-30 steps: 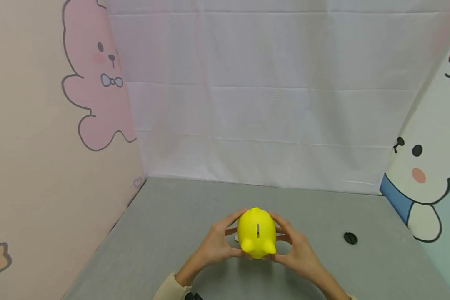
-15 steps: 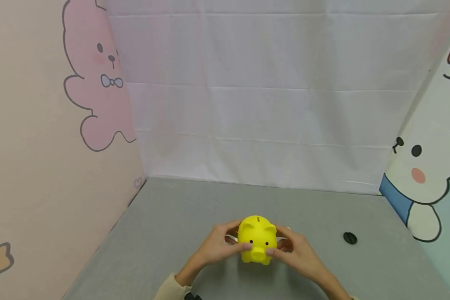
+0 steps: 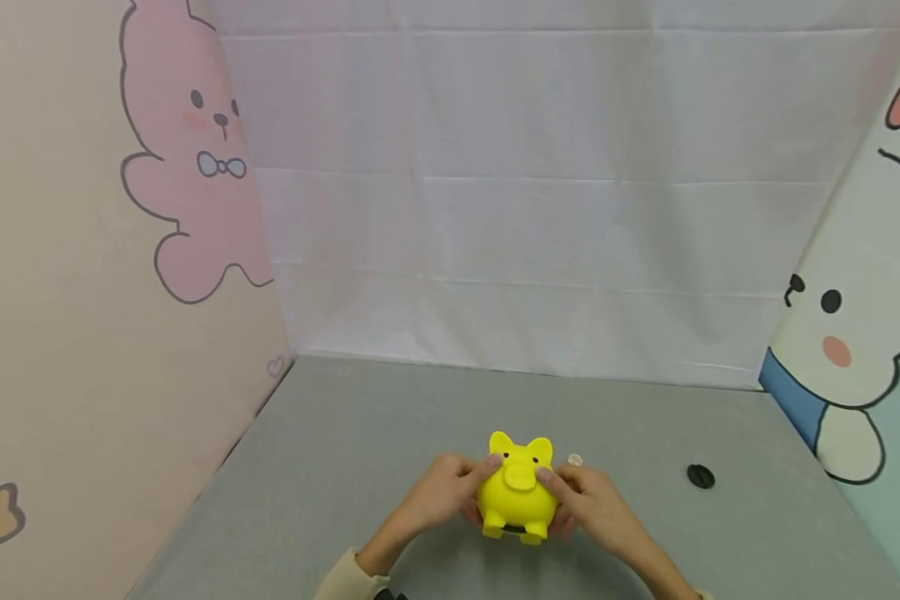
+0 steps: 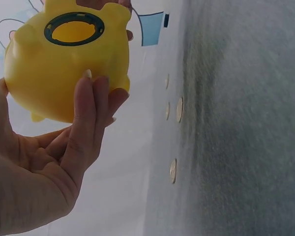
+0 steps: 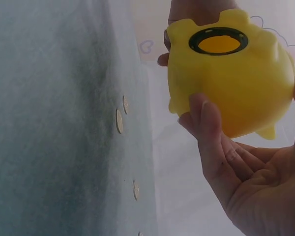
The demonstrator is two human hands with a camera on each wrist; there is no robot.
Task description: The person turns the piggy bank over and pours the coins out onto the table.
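Above grey felt table | both hands cup smooth round yellow piggy bank | coins below

hands: bare | L sleeve: cream cuff | no rings

A grey table carries several coins and a black cap.

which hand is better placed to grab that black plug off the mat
Right, probably. The black plug lies on the grey mat to the right of the piggy bank, on the right hand's side. The left hand would have to cross over. Both hands currently hold the bank.
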